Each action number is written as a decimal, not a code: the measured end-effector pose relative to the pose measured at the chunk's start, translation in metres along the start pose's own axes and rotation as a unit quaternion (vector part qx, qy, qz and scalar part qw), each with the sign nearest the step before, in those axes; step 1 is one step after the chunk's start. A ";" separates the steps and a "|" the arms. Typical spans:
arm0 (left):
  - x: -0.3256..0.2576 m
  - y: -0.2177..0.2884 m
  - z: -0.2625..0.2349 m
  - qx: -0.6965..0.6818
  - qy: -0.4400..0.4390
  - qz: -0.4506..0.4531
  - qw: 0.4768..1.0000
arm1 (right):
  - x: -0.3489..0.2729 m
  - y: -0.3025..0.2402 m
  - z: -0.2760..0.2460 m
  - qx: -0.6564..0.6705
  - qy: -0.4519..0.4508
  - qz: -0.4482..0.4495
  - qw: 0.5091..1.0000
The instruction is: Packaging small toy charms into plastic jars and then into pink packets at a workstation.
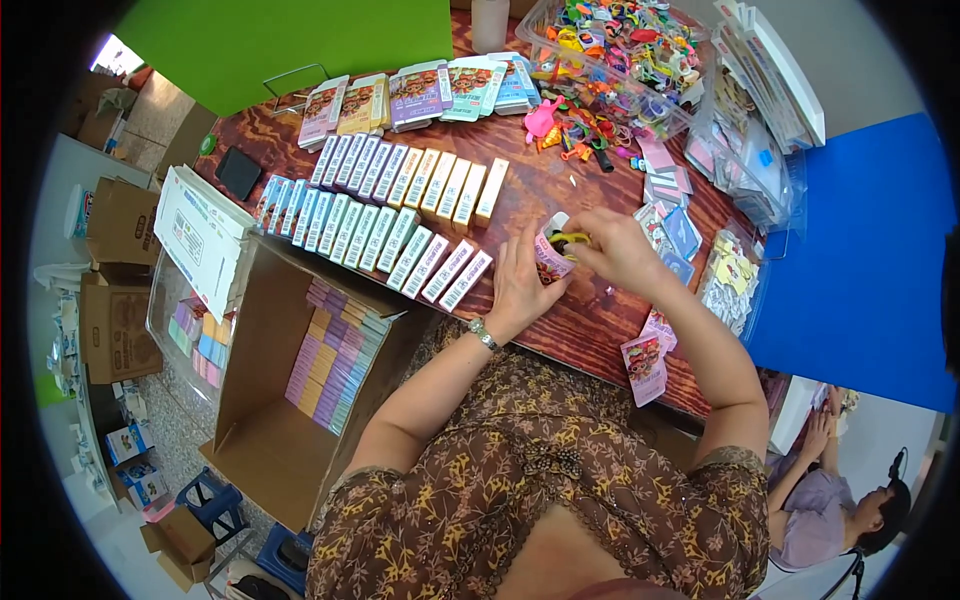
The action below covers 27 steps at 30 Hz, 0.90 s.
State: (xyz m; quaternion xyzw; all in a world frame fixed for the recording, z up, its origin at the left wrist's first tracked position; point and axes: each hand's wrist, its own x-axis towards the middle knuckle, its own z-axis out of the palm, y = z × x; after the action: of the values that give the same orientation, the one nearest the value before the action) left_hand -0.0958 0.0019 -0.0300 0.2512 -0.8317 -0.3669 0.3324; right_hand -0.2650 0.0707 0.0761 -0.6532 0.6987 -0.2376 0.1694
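Note:
My left hand (519, 287) is wrapped around a small pink printed carton (552, 270) whose top flap stands up. My right hand (622, 250) pinches a small yellow item (571, 238) at the carton's mouth; its exact kind is hard to make out. Left of my hands, small closed cartons (370, 235) stand in two rows, in blue, green, purple, orange and pink. Flat pink carton blanks (645, 367) lie at the table's near edge, below my right forearm. Beyond my hands is a loose heap of colourful small plastic toys (580, 130).
A see-through tub (680, 115) of toys stands at the back. Flat carton stacks (420, 95) line the far edge. Cards (680, 230) and a bag of pale pieces (733, 280) lie at right. A big cardboard box (262, 400) holds finished cartons. Another person (815, 520) sits at lower right.

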 end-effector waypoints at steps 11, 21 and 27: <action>0.007 0.003 0.008 0.026 0.035 0.097 0.994 | -0.033 -0.013 0.016 -0.017 0.124 -0.016 0.992; 0.001 0.003 0.033 -0.101 -0.033 0.026 0.994 | -0.190 0.133 -0.058 -0.106 0.297 0.319 0.894; -0.011 -0.006 0.041 -0.117 -0.055 -0.005 0.992 | -0.223 0.194 -0.035 -0.175 0.257 0.393 0.865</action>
State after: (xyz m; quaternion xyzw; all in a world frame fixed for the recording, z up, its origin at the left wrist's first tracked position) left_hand -0.1176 0.0237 -0.0593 0.1938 -0.7988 -0.4768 0.3115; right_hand -0.4257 0.3028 -0.0188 -0.2593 0.9464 -0.1846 -0.0538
